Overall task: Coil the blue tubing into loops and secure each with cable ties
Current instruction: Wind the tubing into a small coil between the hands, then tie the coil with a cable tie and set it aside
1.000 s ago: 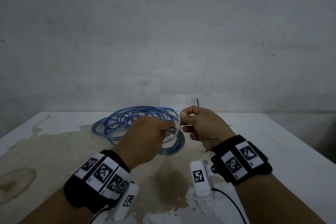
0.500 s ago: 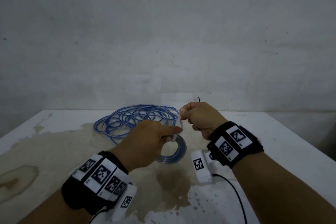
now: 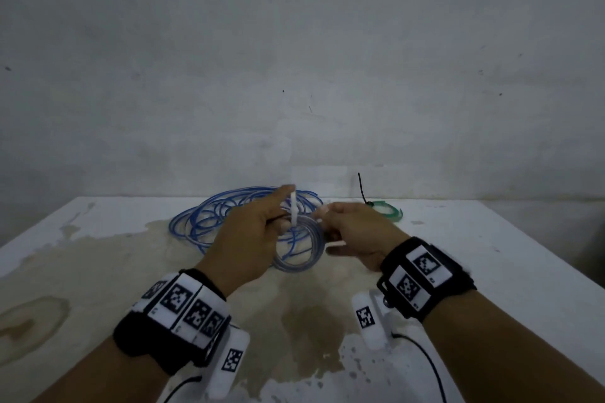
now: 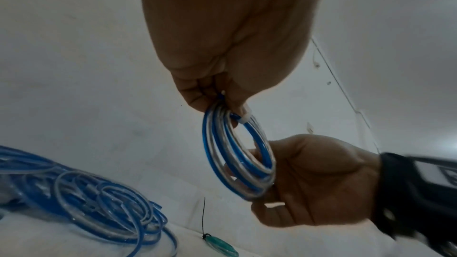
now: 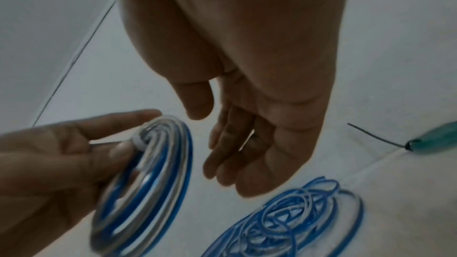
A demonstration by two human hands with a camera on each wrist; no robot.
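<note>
A white desk with worn, brownish stained patches stands against a plain grey-white wall in a dimly lit room. At the back of the desk lies a loose pile of blue tubing, its turns spread out and overlapping. Just to the right of it, near the wall, rests a small green coil bound with a black tie whose tail sticks up. Both hands are raised above the desk in front of the pile, close together. The left hand pinches the top of a small blue coil between thumb and fingers, right at a white tie wrapped round the turns; the tie's tail stands upright past the fingertips. The coil hangs upright below that grip, clear of the desk. The right hand is on the coil's right side with its fingers loosely extended and spread; in the left wrist view they cup the lower right of the coil and seem to touch it, while in the right wrist view they appear slightly apart from it, so contact cannot be told for certain. Black wristbands with white square markers sit on both wrists.
</note>
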